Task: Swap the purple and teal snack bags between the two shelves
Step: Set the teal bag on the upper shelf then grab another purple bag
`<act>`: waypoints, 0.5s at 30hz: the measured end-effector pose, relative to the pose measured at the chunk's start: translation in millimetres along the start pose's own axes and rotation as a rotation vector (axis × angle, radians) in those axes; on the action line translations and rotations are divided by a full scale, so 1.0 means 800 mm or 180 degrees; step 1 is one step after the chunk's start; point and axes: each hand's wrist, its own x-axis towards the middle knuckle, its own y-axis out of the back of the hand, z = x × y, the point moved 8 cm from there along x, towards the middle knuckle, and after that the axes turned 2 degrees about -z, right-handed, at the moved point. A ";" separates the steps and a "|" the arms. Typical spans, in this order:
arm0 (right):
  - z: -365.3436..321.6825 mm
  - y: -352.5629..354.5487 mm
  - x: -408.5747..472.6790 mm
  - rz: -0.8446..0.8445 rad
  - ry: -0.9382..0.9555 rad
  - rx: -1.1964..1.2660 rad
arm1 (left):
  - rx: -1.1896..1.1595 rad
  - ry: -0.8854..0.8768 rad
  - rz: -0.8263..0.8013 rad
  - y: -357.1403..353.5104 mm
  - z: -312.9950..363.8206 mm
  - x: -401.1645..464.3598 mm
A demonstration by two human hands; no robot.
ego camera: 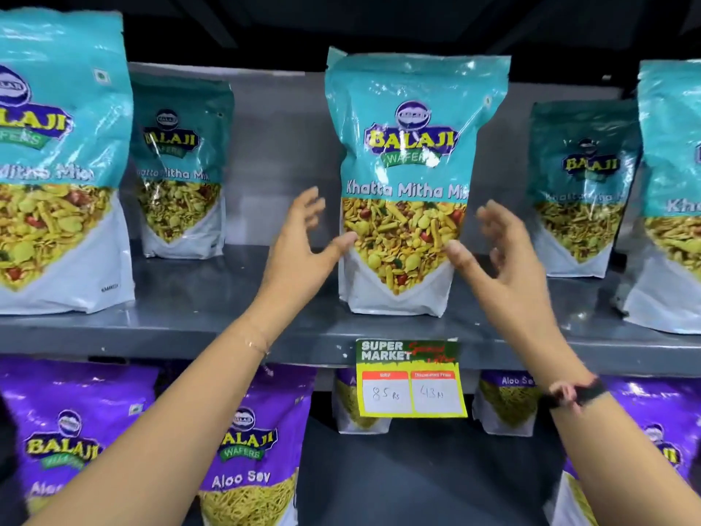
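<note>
On the grey upper shelf, near its front lip, a teal snack bag is standing upright, its glossy top printed "Balaji Wafers" and "Khatta Mitha Mix" over a picture of yellow snack mix and a white base. Both hands are flanking it with fingers spread and nothing grasped: the left hand is touching the bag's left side with its thumb, and the right hand is meeting the right side likewise, its fingers blurring. More teal bags are sitting further back and at both sides; the outermost ones are being cut off by the frame. Below, purple snack bags marked "Aloo Sev" are lining the lower shelf, partly hiding behind the forearms and a yellow price tag whose handwritten figures are hard to read. Bare shelf is lying open on either side of the middle bag, and a dark gap is showing between the purple bags beneath the tag.
</note>
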 end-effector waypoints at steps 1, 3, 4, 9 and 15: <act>-0.018 0.001 -0.023 0.0158 0.0299 0.0001 | 0.0192 -0.0283 0.0204 0.016 0.010 -0.019; -0.045 -0.014 -0.079 0.0247 0.0901 -0.0114 | 0.0649 -0.0756 0.0561 0.040 0.018 -0.065; -0.049 -0.031 -0.112 0.0198 0.1131 -0.0236 | 0.0876 -0.0893 0.0683 0.050 0.011 -0.092; 0.017 -0.140 -0.238 -0.0753 0.1349 -0.0708 | 0.1334 -0.0640 0.0738 0.076 -0.094 -0.206; 0.168 -0.266 -0.291 -0.1903 -0.0476 -0.0670 | 0.1361 0.0954 0.0118 0.093 -0.271 -0.285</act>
